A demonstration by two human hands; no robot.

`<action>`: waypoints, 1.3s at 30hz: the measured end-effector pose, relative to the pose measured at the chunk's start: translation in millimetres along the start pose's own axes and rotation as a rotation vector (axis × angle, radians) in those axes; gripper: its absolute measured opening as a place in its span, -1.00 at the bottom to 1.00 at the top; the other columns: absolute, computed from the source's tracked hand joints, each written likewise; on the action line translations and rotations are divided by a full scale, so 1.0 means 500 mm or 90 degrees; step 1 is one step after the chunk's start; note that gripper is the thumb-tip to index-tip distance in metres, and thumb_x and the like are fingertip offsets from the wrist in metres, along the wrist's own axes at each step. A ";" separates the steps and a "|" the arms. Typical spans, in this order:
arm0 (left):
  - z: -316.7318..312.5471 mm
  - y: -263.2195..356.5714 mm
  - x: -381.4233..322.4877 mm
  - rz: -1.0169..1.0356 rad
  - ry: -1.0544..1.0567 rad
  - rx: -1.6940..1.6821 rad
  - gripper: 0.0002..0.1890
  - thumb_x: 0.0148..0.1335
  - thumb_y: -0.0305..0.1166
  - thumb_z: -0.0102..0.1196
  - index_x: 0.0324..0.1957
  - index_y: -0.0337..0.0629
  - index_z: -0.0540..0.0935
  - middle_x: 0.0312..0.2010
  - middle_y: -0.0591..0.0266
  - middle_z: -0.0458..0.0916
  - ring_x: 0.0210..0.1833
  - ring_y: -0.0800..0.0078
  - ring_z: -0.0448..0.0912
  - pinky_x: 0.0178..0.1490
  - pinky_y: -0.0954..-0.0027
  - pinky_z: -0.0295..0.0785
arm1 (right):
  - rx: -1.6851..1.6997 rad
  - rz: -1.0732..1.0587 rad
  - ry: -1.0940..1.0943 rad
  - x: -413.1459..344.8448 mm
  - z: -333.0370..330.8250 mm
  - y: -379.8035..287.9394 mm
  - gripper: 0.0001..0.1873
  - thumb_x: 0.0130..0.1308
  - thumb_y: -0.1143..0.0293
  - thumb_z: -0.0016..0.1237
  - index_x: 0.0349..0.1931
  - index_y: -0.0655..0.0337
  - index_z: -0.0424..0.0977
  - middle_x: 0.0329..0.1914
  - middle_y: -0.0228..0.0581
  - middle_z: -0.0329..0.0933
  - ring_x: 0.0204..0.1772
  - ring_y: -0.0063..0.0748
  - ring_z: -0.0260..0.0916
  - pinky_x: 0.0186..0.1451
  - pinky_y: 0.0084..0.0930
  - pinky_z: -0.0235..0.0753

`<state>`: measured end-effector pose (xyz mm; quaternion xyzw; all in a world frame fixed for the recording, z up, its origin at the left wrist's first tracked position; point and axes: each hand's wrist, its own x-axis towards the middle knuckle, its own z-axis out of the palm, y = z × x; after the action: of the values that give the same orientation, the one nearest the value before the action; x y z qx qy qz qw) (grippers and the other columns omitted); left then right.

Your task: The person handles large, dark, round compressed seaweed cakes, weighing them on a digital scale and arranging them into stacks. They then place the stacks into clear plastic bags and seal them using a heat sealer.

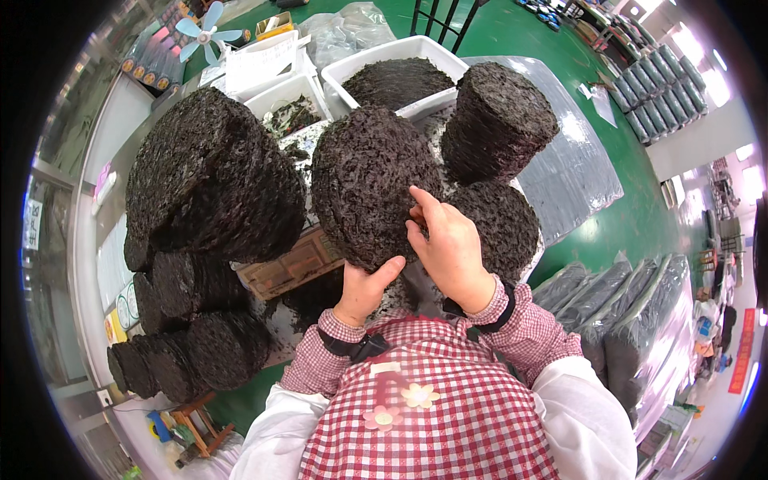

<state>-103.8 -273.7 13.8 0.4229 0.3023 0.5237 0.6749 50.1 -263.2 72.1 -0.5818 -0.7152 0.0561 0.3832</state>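
A round dark sheet of dried seaweed, or a stack of them [375,180], stands tilted in front of me. My left hand [367,288] grips its lower edge, thumb on the near face and fingers hidden behind. At its right side is my right hand [447,243], index finger extended onto the face and the other fingers curled; whether it pinches anything cannot be told. A tall stack of round seaweed sheets [504,120] rises at the back right, with a lower stack [498,228] beside my right hand. On the left lies a large seaweed pile [210,180].
Behind is a white tub [330,72] of stacked seaweed, next to a smaller white bin [321,96] with scraps. More seaweed rolls [228,348] lie at the lower left. A wooden board [300,264] is left of my left hand. Plastic-wrapped bundles [624,318] stand at right.
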 end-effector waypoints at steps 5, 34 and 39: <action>-0.019 0.008 0.010 -0.023 -0.009 0.050 -0.51 0.15 -0.59 0.16 0.16 -0.27 0.42 0.04 0.23 0.52 0.04 0.44 0.51 0.09 0.38 0.44 | 0.038 0.032 -0.106 0.033 0.019 0.016 -0.45 0.06 0.63 0.09 0.13 0.28 0.35 -0.40 -0.24 0.53 -0.35 -0.32 0.53 -0.27 -0.46 0.53; -0.123 -0.016 0.051 -0.234 0.012 -0.496 -0.65 0.32 -0.35 0.02 0.10 -0.28 0.52 0.05 0.12 0.58 0.12 0.25 0.54 0.24 0.14 0.42 | 0.217 -0.015 -0.334 0.245 0.000 0.011 -0.87 0.19 0.40 0.15 -0.31 0.25 0.59 -0.40 -0.26 0.60 -0.29 -0.38 0.55 -0.17 -0.45 0.53; -0.111 -0.013 0.056 -0.245 0.004 -0.407 -0.59 0.31 -0.34 0.03 0.16 -0.31 0.46 0.13 0.09 0.52 0.19 0.27 0.49 0.24 0.19 0.44 | 0.175 -0.055 -0.277 0.058 -0.064 0.042 -0.66 0.11 0.51 0.16 -0.07 0.20 0.49 -0.27 -0.28 0.61 -0.16 -0.23 0.52 -0.08 -0.39 0.51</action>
<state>-140.7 -233.4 -16.3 0.1243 0.1999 0.4564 0.8581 85.4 -243.2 97.4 -0.4673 -0.7908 0.2599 0.2980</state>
